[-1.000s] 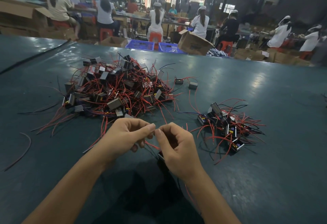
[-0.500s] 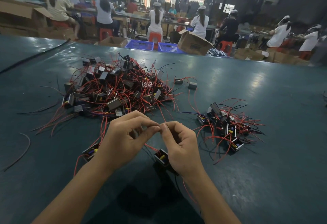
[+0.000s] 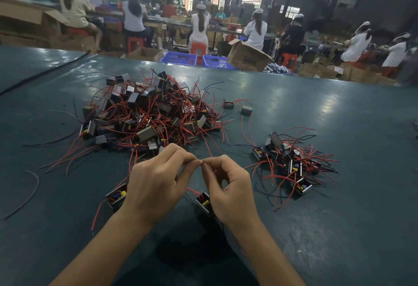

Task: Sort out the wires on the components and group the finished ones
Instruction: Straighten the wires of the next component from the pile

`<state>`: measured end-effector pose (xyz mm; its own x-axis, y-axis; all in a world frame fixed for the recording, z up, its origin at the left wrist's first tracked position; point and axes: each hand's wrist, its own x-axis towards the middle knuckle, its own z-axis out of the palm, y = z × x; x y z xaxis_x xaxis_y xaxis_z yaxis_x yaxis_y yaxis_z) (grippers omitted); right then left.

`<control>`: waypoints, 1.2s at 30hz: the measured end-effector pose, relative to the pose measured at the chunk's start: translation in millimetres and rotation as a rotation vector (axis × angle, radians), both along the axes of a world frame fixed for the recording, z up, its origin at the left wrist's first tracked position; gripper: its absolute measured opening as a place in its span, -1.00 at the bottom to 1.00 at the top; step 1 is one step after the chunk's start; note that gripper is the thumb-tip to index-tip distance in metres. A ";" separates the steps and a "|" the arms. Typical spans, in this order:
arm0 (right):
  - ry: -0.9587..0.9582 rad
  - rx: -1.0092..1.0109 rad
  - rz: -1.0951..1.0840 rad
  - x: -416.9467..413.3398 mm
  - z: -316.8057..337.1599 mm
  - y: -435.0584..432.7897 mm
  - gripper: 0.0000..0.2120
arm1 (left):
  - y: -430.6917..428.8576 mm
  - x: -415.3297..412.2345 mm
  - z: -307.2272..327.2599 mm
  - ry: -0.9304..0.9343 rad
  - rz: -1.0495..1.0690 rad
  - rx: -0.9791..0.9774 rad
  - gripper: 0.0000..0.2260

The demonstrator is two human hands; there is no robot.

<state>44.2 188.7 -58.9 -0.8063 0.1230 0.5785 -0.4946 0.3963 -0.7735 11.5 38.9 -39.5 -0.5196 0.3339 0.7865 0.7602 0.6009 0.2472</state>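
My left hand (image 3: 156, 184) and my right hand (image 3: 230, 190) meet fingertip to fingertip above the green table, pinching a thin wire end between them. A small black component (image 3: 204, 204) with a yellow part and red wires hangs under my right palm. Another black component (image 3: 116, 196) with red wires lies on the table beside my left wrist. A big tangled pile of components (image 3: 147, 116) with red wires sits beyond my hands. A smaller group of components (image 3: 287, 161) lies to the right.
The green table (image 3: 339, 218) stretches far on all sides. Two loose components (image 3: 237, 107) lie behind the big pile. A stray dark wire (image 3: 27, 195) curves at the left. Workers, cardboard boxes and blue crates (image 3: 192, 58) stand past the table's far edge.
Both hands have risen slightly with the wire pinched between them, and the black component under my right hand has come into view. The second component by my left wrist has also been uncovered.
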 end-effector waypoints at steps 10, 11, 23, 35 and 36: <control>0.230 0.358 -0.193 1.8 -1.2 0.3 -0.95 | 8.8 -6.0 12.3 -1.418 -0.293 0.743 -0.75; 0.259 0.403 -0.215 1.9 -1.5 -0.1 -0.95 | 8.3 -5.8 12.5 -1.602 -0.347 0.838 -0.81; -0.181 -0.249 0.128 1.6 7.2 1.6 -0.77 | -6.6 -12.8 1.2 -0.353 -0.339 0.140 -0.81; -0.017 0.055 -0.022 1.3 1.1 -1.7 -0.93 | -9.6 -6.3 5.8 -0.151 -0.104 0.000 -0.75; 0.034 0.126 -0.051 1.1 0.4 -1.2 -0.94 | -9.2 -5.6 5.7 -0.181 -0.090 -0.003 -0.75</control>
<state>45.3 187.5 -58.5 -0.7807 0.0886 0.6186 -0.4960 0.5144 -0.6996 5.9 29.7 -33.8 -0.6202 0.3878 0.6818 0.7544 0.5332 0.3829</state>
